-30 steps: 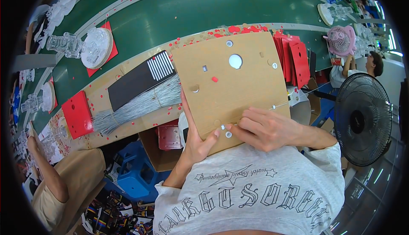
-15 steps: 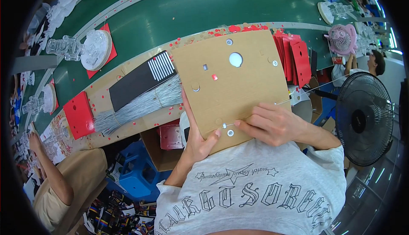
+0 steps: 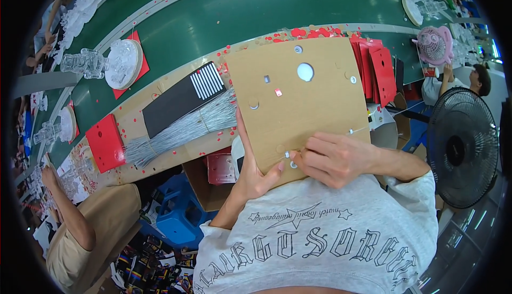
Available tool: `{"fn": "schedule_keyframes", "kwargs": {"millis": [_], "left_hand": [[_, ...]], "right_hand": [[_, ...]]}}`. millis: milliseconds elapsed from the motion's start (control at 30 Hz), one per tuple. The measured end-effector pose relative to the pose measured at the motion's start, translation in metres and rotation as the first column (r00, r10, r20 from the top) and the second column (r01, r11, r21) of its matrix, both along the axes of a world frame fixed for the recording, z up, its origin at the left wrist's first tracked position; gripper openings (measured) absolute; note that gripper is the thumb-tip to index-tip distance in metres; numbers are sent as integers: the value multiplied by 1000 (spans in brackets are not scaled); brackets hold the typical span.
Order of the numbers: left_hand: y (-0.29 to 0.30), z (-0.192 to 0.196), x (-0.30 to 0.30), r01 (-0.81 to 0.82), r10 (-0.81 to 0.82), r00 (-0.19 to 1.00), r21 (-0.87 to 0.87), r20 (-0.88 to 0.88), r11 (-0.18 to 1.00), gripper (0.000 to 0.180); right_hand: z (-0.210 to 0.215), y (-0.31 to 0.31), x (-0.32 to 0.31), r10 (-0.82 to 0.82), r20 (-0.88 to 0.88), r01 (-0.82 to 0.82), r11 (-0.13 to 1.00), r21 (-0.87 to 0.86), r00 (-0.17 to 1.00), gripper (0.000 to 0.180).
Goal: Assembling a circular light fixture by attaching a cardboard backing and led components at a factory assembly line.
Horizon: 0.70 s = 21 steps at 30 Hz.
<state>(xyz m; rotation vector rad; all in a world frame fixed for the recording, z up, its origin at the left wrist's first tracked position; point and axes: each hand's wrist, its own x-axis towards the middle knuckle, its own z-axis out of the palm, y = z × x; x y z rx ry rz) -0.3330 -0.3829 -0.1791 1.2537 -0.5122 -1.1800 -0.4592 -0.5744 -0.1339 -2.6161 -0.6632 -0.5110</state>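
Note:
A tan cardboard panel [image 3: 309, 107] with several holes is tilted up in front of my chest. My left hand [image 3: 255, 179] grips its lower left edge, thumb on the face and fingers behind. At the lower edge a small white piece [image 3: 287, 155] sits in a hole, and a short thin wire end shows between it and my left thumb. My right hand [image 3: 333, 158] is closed in a pinch on the thin wire just right of that piece; its fingertips partly hide the wire. Another thin wire [image 3: 360, 130] sticks out past the panel's right edge.
A bundle of silver wires [image 3: 181, 129] and a black sheet [image 3: 181, 99] lie left of the panel. Red boards [image 3: 105, 143] [image 3: 380, 75] lie on both sides. Beyond runs a green conveyor [image 3: 229, 9] carrying clear parts. A black fan [image 3: 457, 147] stands right; a co-worker's arm [image 3: 69, 206] is at left.
My right hand has moved in closer to the white piece, covering the ringed hole beside it. A wire end now shows on the left side. The view has shifted slightly.

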Motion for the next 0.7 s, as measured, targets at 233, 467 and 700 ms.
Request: {"fn": "schedule_keyframes", "kwargs": {"millis": [233,467,700], "left_hand": [[-4,-2,3,-47,47,999,-41,3,998,123],[-11,-4,1,-32,37,993,-45,113,998,124],[-6,5,13,-143,149,672,-70,725,987,107]], "right_hand": [[-2,-21,-7,-30,-60,34,997,63,998,47],[-3,-7,1,-12,0,12,1000,-1,1000,42],[-19,-13,3,-85,3,82,975,206,996,34]]}}
